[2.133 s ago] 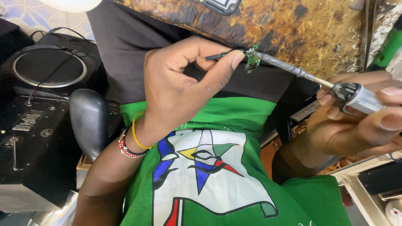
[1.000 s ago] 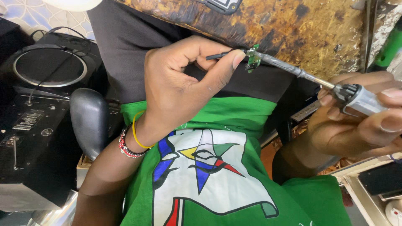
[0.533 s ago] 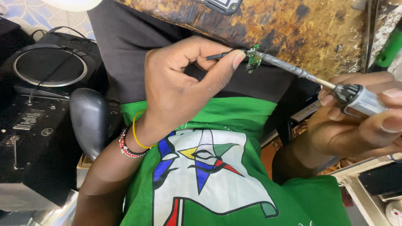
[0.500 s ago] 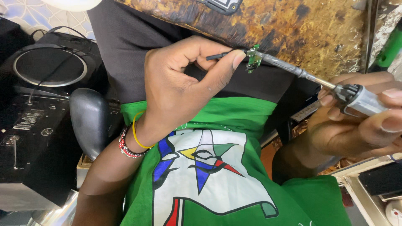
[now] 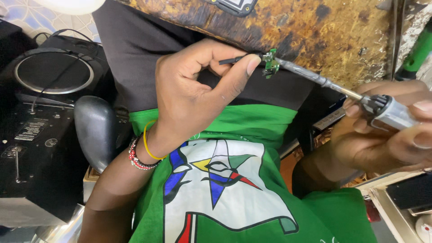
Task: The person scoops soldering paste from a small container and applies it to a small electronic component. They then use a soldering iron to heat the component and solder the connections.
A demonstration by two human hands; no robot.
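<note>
Single head-worn camera, looking steeply down at the person's own lap, very close to the left hand (image 5: 193,96) and right hand (image 5: 382,135), scorched wooden bench edge (image 5: 315,31) at far side, black speaker (image 5: 49,76) at left, no second view

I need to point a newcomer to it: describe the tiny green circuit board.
Start at the scorched, rust-brown wooden bench edge across the top. Just below it, the left hand pinches thin black tweezers that grip the small green circuit board. It alone meets the grey metal soldering iron tip.
</note>
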